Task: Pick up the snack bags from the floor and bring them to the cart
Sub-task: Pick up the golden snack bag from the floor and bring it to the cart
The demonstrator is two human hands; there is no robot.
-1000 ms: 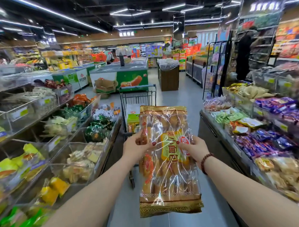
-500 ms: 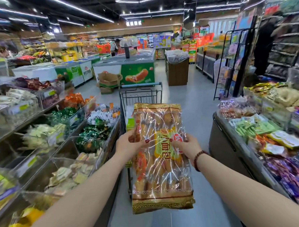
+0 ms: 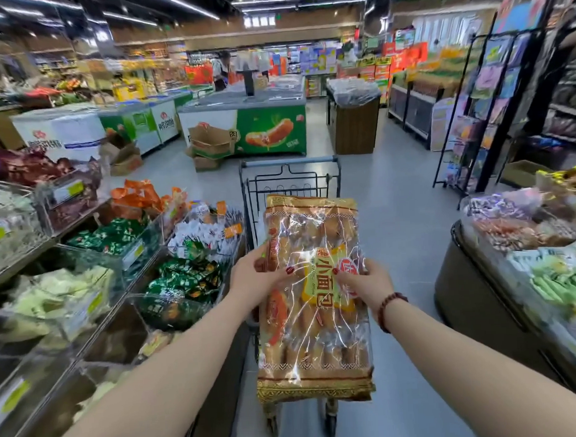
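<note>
Since the earlier frames the cart (image 3: pixel 290 182) has come closer and larger in view, and the left-side shelf bins (image 3: pixel 116 245) have slid past. The snack bag (image 3: pixel 317 319) stays in the same two-hand hold.

The bag is held upright in the air, in front of the cart and covering most of its basket; it is not in the cart yet. It is a long clear crinkly plastic pack with small golden-brown bread rolls visible inside. It has a yellow label with red characters mid-front, a round red-and-white sticker beside it, and gold patterned bands at the top and bottom seams.

The left hand (image 3: pixel 256 279) grips the bag's left edge, thumb on the front and fingers behind. The right hand (image 3: pixel 365 282) grips the right edge the same way, with a dark red bead bracelet (image 3: pixel 388 309) on the wrist. Both have red nails.

Cart wheels show below the bag on the grey floor (image 3: pixel 396 246). A green freezer (image 3: pixel 269 130) stands beyond the cart.
</note>
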